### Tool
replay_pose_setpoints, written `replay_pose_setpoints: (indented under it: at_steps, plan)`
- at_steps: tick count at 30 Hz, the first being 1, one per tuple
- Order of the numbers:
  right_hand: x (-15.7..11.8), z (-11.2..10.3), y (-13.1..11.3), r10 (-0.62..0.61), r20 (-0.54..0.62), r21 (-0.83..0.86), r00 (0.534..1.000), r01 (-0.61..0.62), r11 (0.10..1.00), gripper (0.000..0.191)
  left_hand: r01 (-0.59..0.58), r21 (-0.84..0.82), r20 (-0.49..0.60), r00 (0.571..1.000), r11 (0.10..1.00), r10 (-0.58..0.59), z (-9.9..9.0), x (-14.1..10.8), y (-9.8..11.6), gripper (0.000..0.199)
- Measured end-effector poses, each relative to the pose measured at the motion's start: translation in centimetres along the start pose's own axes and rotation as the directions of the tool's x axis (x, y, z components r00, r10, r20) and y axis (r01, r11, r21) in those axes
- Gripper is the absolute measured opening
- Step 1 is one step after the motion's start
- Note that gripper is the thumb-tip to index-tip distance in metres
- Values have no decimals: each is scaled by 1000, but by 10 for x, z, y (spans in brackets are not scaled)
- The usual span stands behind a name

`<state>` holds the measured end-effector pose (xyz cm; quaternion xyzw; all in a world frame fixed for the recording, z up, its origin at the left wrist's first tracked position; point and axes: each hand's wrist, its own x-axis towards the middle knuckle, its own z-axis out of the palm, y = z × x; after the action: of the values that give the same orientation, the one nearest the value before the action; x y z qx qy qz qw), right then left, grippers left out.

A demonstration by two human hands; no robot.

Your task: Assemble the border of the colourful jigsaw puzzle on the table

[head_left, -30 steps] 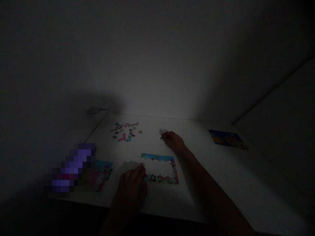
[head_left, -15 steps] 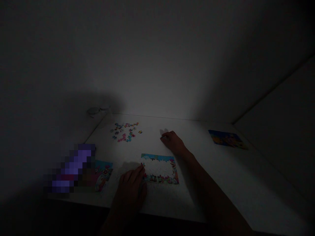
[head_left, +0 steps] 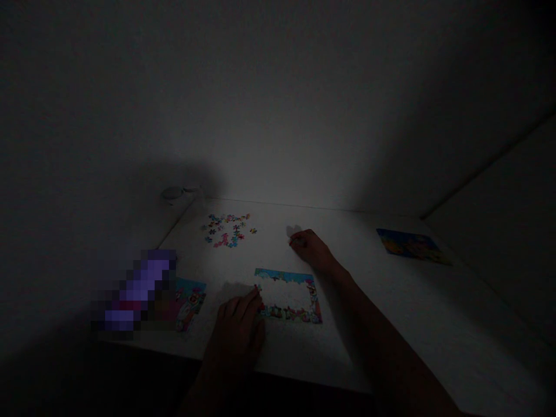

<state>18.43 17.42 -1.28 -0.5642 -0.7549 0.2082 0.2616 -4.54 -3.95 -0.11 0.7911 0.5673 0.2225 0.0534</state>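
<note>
A partly joined jigsaw puzzle [head_left: 285, 273] lies on the white table, its border forming a ring around a bare middle. My left hand [head_left: 237, 324] rests at the puzzle's left edge, fingers stretched out, the fingertips touching the border pieces there. Farther back, beyond the puzzle's top edge, my right hand [head_left: 313, 250] is closed in a pinch just over the table. Between its fingertips shows a small dark puzzle piece [head_left: 297, 239], its picture too dim to read. Several loose puzzle pieces [head_left: 226, 238] are scattered at the back left.
A colourful picture sheet [head_left: 191, 301] lies at the left, partly behind a blurred purple patch [head_left: 139, 286]. At the right is a blue and yellow picture card [head_left: 410, 246]. White walls [head_left: 278, 145] enclose the table, and a pale object [head_left: 174, 193] sits by the back left corner.
The whole view has shifted slightly, so everything appears a little farther right. My right fingers have turned a little, showing more of the piece. My left hand keeps its place at the puzzle.
</note>
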Motion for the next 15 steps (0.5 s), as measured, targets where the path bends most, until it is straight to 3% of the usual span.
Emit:
replay_pose_setpoints:
  at_steps: [7,15]
  plan:
    - [-3,0,-10,-30,75,260,997,9,966,16,-13,14,-7,1000,1000,13,4,-1,-2,34]
    - [-9,9,-33,-141,176,545,974,23,838,22,-18,28,-24,1000,999,19,4,-2,-1,33]
